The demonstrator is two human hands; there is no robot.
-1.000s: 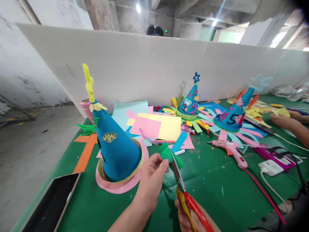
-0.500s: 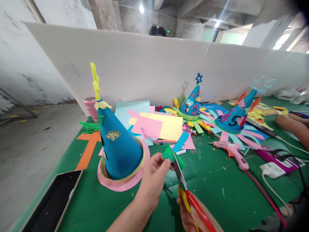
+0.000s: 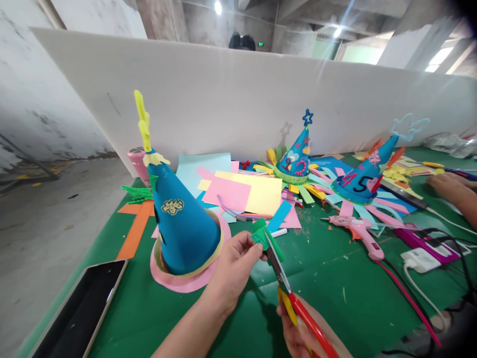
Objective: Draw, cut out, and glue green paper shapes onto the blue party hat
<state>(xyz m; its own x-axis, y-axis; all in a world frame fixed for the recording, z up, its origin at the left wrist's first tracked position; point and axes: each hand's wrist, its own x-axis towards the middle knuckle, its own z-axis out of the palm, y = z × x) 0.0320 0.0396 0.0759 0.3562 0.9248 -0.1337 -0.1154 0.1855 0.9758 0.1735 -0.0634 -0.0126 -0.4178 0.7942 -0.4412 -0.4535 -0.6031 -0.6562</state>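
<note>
Between thumb and fingers, my left hand (image 3: 238, 263) pinches a small piece of green paper (image 3: 260, 235) with a darker outline drawn on it. My right hand (image 3: 298, 325) grips the red and yellow handles of a pair of scissors (image 3: 283, 278). The blades reach up to the green paper, and a strip of it hangs to their right. Just left of my left hand stands a blue cone party hat (image 3: 186, 226) with a pink brim, a gold cloud-like sticker and a yellow pipe-cleaner topper.
A phone (image 3: 80, 311) lies at the left front. Coloured paper sheets (image 3: 229, 194) are spread behind my hands. Farther right are two decorated hats (image 3: 294, 161), a pink glue gun (image 3: 356, 231), a purple power strip (image 3: 428, 243) with cables, and another person's hand (image 3: 447, 186).
The green paper has turned slightly and the scissor blades sit closer together on it. The scissors and my right hand have shifted a little to the right.
</note>
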